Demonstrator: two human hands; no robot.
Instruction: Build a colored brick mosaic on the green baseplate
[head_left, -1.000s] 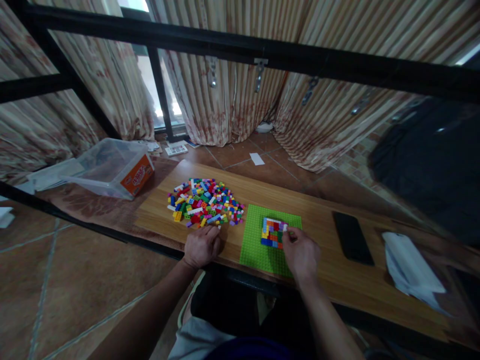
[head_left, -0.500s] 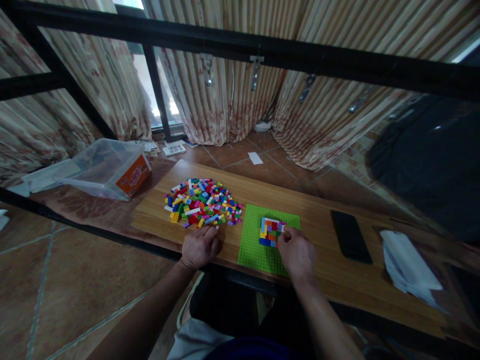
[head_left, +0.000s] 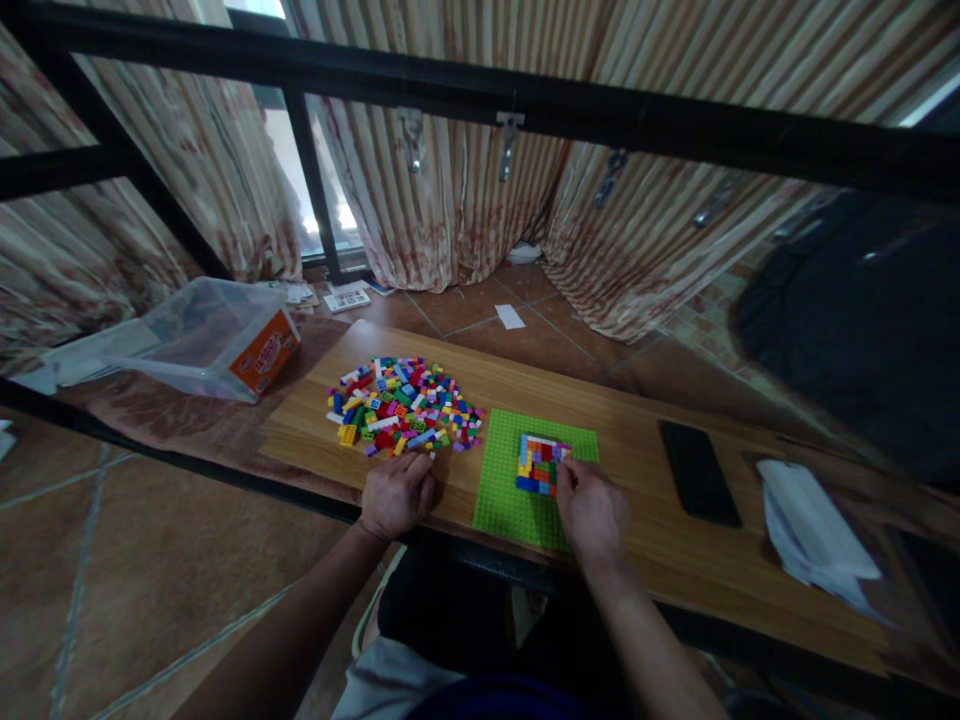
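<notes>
A green baseplate (head_left: 508, 492) lies on the wooden table, with a small block of coloured bricks (head_left: 538, 463) pressed onto it. My right hand (head_left: 590, 512) rests at the block's right edge, fingers curled and pinched against the bricks; what they hold is hidden. My left hand (head_left: 395, 492) lies on the table with fingers curled, a small white brick at its fingertips. It sits just in front of a loose pile of coloured bricks (head_left: 402, 407).
A clear plastic tub (head_left: 214, 337) with an orange label stands at the left. A black phone (head_left: 696, 458) and a white cloth (head_left: 811, 538) lie to the right. Curtains and a black frame bar fill the back; tiled floor lies beyond.
My right hand has shifted slightly left along the brick block's edge. The left hand has hardly moved; the view drifted a little.
</notes>
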